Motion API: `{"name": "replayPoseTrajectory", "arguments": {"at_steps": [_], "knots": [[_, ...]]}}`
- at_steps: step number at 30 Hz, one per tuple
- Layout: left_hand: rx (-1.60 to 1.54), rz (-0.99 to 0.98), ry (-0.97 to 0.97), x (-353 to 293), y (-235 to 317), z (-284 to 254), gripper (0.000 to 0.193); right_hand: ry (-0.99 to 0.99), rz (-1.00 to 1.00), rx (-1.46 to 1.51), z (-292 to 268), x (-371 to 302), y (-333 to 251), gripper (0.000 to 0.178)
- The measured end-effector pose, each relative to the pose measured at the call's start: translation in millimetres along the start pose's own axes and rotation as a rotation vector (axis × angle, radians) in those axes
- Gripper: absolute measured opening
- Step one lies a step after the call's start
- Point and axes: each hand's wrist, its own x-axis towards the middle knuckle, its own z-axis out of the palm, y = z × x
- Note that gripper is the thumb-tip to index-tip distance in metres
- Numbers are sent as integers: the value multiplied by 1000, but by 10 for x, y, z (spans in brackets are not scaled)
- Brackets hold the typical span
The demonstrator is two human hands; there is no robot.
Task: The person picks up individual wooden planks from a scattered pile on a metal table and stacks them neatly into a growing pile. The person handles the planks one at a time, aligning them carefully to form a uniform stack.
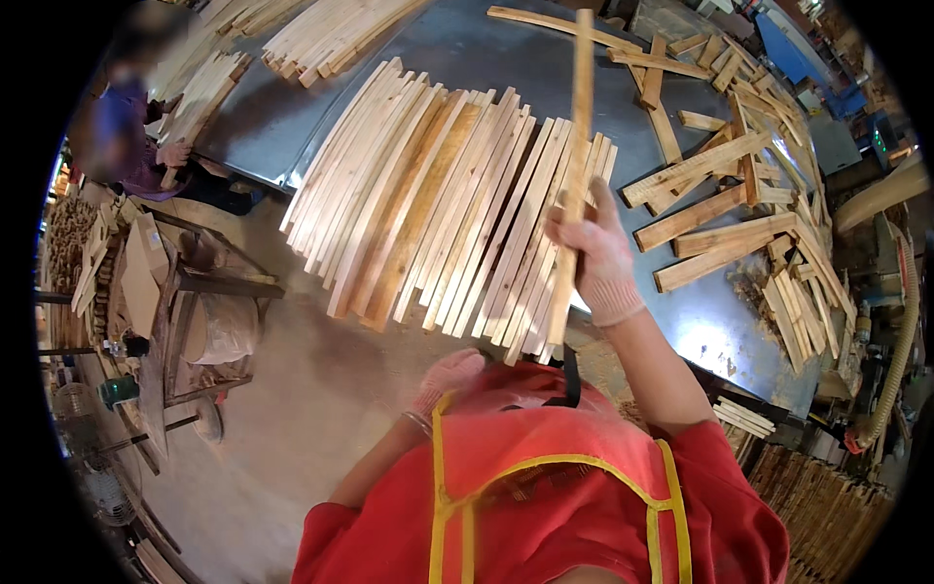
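My right hand (600,255), in a pale knit glove, is closed around a long wooden strip (582,107). The strip stands lengthwise over the right end of a row of similar wooden strips (428,195). That row lies side by side on the metal table, near ends toward me; a few strips in it are darker brown. My left hand (453,378), also gloved, is low beside my red apron (545,438), in front of the row's near ends. Its fingers are blurred and partly hidden, so their grip does not show.
Loose wooden pieces (715,185) lie jumbled on the right of the metal table (710,341). More strip stacks (336,39) lie at the far left, where another person (131,136) stands. A wheeled wooden cart (209,282) is on the left floor. A hose (905,321) hangs at right.
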Motion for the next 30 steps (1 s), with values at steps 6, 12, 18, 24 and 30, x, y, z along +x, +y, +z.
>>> {"name": "replayPoseTrajectory", "arguments": {"at_steps": [6,12,18,24,30], "knots": [[-196,57,-226,235,-90,564,34,170,55,-89,-1564,110,494,85],[-188,62,-90,-421,466,635,25,310,199,246,-1435,-31,615,105],[1237,1042,-320,-443,1082,625,22,179,439,155,-529,185,701,48],[794,400,-6,-457,1142,289,33,124,193,29,-685,-160,586,75],[593,462,25,-340,573,180,35,302,-316,-625,-1698,1176,-1764,47]]}}
